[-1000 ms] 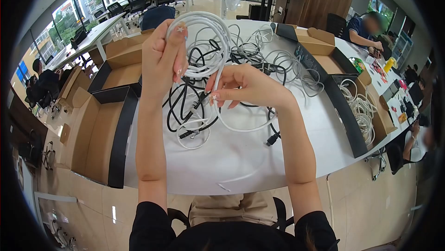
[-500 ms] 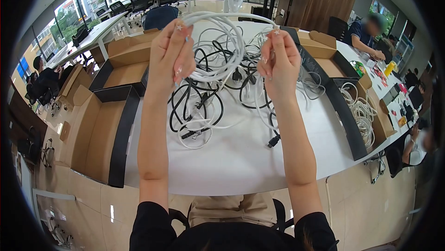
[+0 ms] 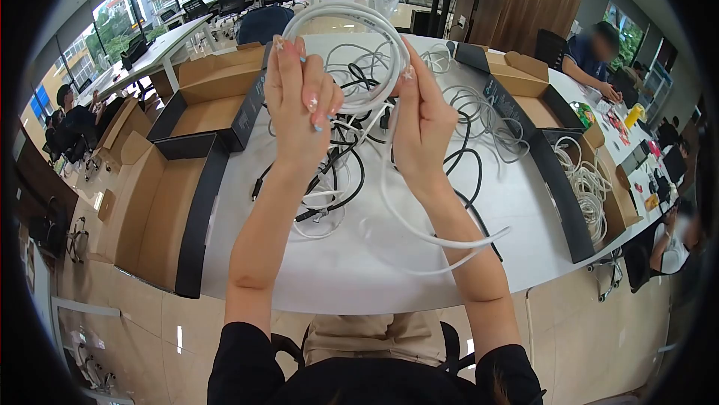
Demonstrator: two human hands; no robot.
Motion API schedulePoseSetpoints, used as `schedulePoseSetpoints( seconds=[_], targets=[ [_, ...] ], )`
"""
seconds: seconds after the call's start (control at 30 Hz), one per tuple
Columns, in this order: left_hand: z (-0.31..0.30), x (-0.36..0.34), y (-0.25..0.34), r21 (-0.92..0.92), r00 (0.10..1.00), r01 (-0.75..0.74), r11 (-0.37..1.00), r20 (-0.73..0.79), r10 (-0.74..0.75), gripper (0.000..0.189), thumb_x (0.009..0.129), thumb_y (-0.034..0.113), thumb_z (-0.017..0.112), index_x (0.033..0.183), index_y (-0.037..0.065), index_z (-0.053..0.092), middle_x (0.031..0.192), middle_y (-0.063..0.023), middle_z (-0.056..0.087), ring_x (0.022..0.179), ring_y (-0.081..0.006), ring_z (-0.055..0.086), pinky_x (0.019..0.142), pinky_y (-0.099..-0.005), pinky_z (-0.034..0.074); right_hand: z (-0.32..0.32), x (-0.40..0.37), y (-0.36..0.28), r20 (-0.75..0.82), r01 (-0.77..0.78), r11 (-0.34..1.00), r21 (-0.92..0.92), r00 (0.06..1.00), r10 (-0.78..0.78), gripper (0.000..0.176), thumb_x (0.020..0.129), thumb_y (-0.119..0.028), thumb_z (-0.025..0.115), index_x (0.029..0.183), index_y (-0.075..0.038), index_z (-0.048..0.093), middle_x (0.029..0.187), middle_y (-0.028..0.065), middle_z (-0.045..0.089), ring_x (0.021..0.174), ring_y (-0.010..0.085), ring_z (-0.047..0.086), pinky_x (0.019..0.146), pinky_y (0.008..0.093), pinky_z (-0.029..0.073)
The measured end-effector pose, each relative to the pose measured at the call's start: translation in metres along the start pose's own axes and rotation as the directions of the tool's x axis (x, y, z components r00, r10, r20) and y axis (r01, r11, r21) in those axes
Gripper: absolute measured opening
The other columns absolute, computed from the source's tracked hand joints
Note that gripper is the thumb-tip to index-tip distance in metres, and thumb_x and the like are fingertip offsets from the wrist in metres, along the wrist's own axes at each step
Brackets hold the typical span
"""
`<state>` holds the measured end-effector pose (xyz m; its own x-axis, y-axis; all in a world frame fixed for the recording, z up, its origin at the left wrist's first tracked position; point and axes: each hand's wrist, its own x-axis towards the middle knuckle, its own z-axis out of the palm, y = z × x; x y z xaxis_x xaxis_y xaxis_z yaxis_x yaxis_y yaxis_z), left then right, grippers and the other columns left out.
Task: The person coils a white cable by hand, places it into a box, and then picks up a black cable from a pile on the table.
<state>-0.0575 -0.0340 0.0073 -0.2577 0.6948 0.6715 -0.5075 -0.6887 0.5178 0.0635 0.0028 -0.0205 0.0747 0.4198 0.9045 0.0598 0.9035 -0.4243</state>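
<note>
A coiled white cable [image 3: 395,40] is held up above the table between my two hands. My left hand [image 3: 299,102] is closed around the left side of the loops. On the right side, my right hand [image 3: 421,109] pinches the loops between thumb and fingers. A loose length of the white cable hangs from the coil and curves across my right forearm. Beneath my hands lies a tangle of black cables [image 3: 352,173] mixed with white ones, partly hidden by my hands. Grey-white cable loops [image 3: 490,124] lie to the right of my right hand.
Two open boxes stand at left, a near box [image 3: 191,218] and a far box [image 3: 243,117]. At right, one open box [image 3: 558,195] holds bundled white cables [image 3: 588,188]; another box [image 3: 535,98] stands behind it. A person [image 3: 595,57] sits at the right-hand table.
My right hand has come leftward to the coil, and the loops are drawn tighter. A loose cable length now hangs over my right forearm. Some black cable on the table has shifted.
</note>
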Motion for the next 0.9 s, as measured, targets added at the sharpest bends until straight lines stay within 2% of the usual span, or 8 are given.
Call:
schedulePoseSetpoints(
  seconds=[0.1, 0.3, 0.37, 0.43, 0.63, 0.77, 0.8, 0.9],
  targets=[
    [-0.002, -0.005, -0.014, -0.042, 1.000, -0.006, 0.999, -0.009, 0.006, 0.027, 0.098, 0.035, 0.032, 0.089, 0.013, 0.043, 0.048, 0.0057, 0.030, 0.033, -0.0034, 0.026, 0.039, -0.0196, 0.028, -0.004, 0.002, -0.014, 0.095, -0.262, 0.950, 0.169, 0.964, 0.249, 0.034, 0.095, -0.014, 0.040, 0.125, -0.002, 0.048, 0.068, 0.0041, 0.064, 0.046, 0.0028, 0.047, 0.043, 0.0193, 0.038],
    [0.011, -0.015, -0.037, -0.034, 1.000, -0.002, 0.999, -0.030, 0.001, 0.029, 0.098, 0.036, 0.029, 0.083, 0.013, 0.036, 0.051, 0.0023, 0.032, 0.038, -0.0057, 0.028, 0.043, -0.0221, 0.029, -0.019, 0.015, -0.014, 0.166, -0.321, 0.877, 0.357, 0.946, 0.278, 0.040, 0.098, -0.026, 0.033, 0.127, -0.001, 0.046, 0.077, 0.0071, 0.065, 0.054, 0.0054, 0.052, 0.049, 0.0204, 0.041],
    [0.025, -0.024, -0.038, 0.019, 0.994, -0.014, 1.000, -0.107, 0.016, 0.031, 0.098, 0.038, 0.030, 0.078, 0.015, 0.038, 0.052, 0.0039, 0.030, 0.039, -0.0047, 0.025, 0.046, -0.0203, 0.025, -0.021, 0.016, -0.018, 0.137, -0.256, 0.913, 0.317, 0.965, 0.223, 0.039, 0.098, -0.025, 0.034, 0.124, -0.001, 0.048, 0.068, 0.0035, 0.060, 0.056, 0.0047, 0.052, 0.049, 0.0188, 0.039],
    [0.024, -0.028, -0.044, 0.024, 0.996, -0.008, 1.000, -0.088, 0.010, 0.032, 0.098, 0.038, 0.028, 0.079, 0.013, 0.034, 0.054, 0.0014, 0.034, 0.041, -0.0075, 0.029, 0.049, -0.0235, 0.033, -0.020, 0.016, -0.015, 0.059, -0.130, 0.979, 0.155, 0.991, 0.122, 0.037, 0.097, -0.024, 0.037, 0.122, 0.000, 0.050, 0.061, 0.0006, 0.055, 0.053, 0.0038, 0.049, 0.047, 0.0179, 0.036],
    [0.028, -0.039, -0.063, -0.083, 0.999, 0.049, 0.995, -0.006, -0.050, 0.032, 0.099, 0.031, 0.024, 0.078, 0.008, 0.032, 0.069, -0.0109, 0.049, 0.058, -0.0177, 0.052, 0.064, -0.0349, 0.049, -0.040, 0.030, -0.013, 0.018, -0.340, 0.824, 0.453, 0.928, 0.373, 0.027, 0.092, -0.021, 0.051, 0.105, 0.001, 0.062, 0.048, -0.0045, 0.042, 0.041, 0.0008, 0.035, 0.038, 0.0179, 0.026],
    [0.001, -0.023, -0.056, -0.023, 0.931, 0.215, 0.976, 0.308, -0.197, 0.037, 0.094, 0.039, 0.034, 0.080, 0.006, 0.041, 0.073, -0.0123, 0.052, 0.065, -0.0190, 0.055, 0.069, -0.0371, 0.050, -0.061, 0.041, -0.009, 0.163, -0.380, 0.839, 0.389, 0.925, 0.343, 0.024, 0.090, -0.019, 0.053, 0.098, 0.001, 0.065, 0.048, -0.0054, 0.043, 0.039, 0.0005, 0.034, 0.037, 0.0172, 0.025],
    [0.004, -0.017, -0.044, -0.046, 0.895, 0.287, 0.957, 0.370, -0.251, 0.040, 0.091, 0.042, 0.042, 0.082, 0.004, 0.047, 0.070, -0.0102, 0.053, 0.060, -0.0158, 0.054, 0.062, -0.0316, 0.049, -0.063, 0.042, -0.009, 0.244, -0.406, 0.848, 0.340, 0.909, 0.338, 0.023, 0.090, -0.018, 0.054, 0.097, 0.000, 0.065, 0.048, -0.0052, 0.043, 0.040, 0.0004, 0.035, 0.037, 0.0175, 0.025],
    [0.001, -0.003, -0.010, 0.318, 0.780, 0.305, 0.898, 0.458, -0.427, 0.039, 0.089, 0.042, 0.050, 0.082, 0.003, 0.050, 0.065, -0.0064, 0.054, 0.053, -0.0126, 0.052, 0.053, -0.0242, 0.046, -0.063, 0.041, -0.011, 0.428, -0.427, 0.883, 0.197, 0.848, 0.314, 0.020, 0.088, -0.017, 0.055, 0.095, -0.001, 0.066, 0.049, -0.0047, 0.044, 0.042, 0.0005, 0.035, 0.039, 0.0187, 0.026]
  ],
)
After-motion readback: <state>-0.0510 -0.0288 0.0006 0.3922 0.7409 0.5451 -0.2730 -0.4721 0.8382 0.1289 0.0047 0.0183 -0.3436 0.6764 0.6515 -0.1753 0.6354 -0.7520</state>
